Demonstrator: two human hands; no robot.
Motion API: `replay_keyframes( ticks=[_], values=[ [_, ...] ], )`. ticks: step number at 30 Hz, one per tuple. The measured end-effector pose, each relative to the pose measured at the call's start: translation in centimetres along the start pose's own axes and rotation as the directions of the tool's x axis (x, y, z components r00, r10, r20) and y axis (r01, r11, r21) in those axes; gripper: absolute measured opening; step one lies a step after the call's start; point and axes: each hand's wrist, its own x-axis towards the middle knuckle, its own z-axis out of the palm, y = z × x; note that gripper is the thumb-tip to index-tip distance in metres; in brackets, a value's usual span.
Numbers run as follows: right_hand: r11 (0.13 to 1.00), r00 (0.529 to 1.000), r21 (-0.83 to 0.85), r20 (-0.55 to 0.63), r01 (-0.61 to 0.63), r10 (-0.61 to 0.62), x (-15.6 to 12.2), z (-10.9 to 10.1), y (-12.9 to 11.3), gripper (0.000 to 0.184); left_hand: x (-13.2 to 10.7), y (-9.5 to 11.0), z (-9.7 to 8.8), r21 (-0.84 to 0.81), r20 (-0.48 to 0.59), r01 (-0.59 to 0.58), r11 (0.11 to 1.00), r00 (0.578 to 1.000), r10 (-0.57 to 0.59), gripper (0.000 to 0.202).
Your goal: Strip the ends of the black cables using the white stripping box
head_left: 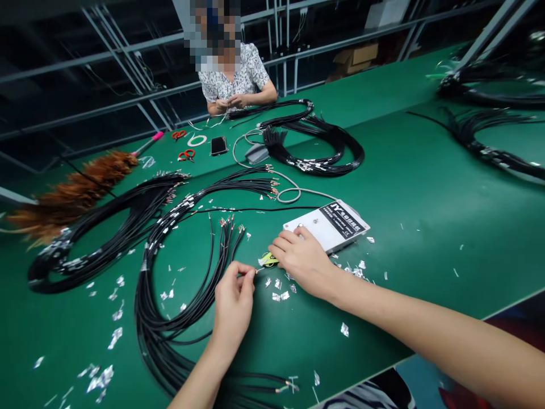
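My left hand (235, 301) pinches the end of a thin black cable between thumb and fingertips; the very tip is mostly hidden. My right hand (300, 255) is curled over the left end of a white wire-twisting machine (306, 218) with a black printed label. A yellow-green part (269, 259) sticks out by its fingers, facing my left hand; how it is fixed I cannot tell. Beside my left hand lies a looped bundle of black cables (147, 307), several with bare copper ends. A grey cord (293, 193) runs behind the machine.
Another cable coil (46, 275) lies left, with a brown feather duster (85, 182) behind it. Red-handled snips (187, 155), a phone (218, 145) and more coils (353, 153) lie farther back. Foil scraps (102, 379) litter the green table (426, 227). Opposite, a person (238, 76) handles cables.
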Motion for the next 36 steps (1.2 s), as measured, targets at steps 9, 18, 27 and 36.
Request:
replay_keyframes(
  ticks=[9, 18, 27, 36],
  values=[
    [1.0, 1.0, -0.002, 0.013, -0.003, 0.003, 0.8, 0.5, 0.3, 0.023, 1.7, -0.6, 0.5, 0.036, -0.012, -0.012, 0.999, 1.0, 0.012, 0.018],
    [1.0, 1.0, 0.009, 0.002, -0.017, 0.017, 0.6, 0.5, 0.2, 0.019, 1.9, -0.5, 0.7, 0.072, -0.002, -0.02, 0.997, 1.0, 0.02, 0.018],
    [1.0, 1.0, 0.027, 0.018, -0.013, 0.013, 0.5, 0.1, -0.1, 0.007, 2.0, -0.1, 0.7, 0.158, -0.001, -0.057, 0.986, 0.998, 0.058, 0.015],
    [0.914, 0.838, 0.364, -0.43, -0.178, 0.335, -6.3, -2.4, 2.0, 0.016, 2.1, 0.6, 0.5, 0.184, -0.014, -0.099, 0.978, 0.995, 0.103, 0.014]
  ],
)
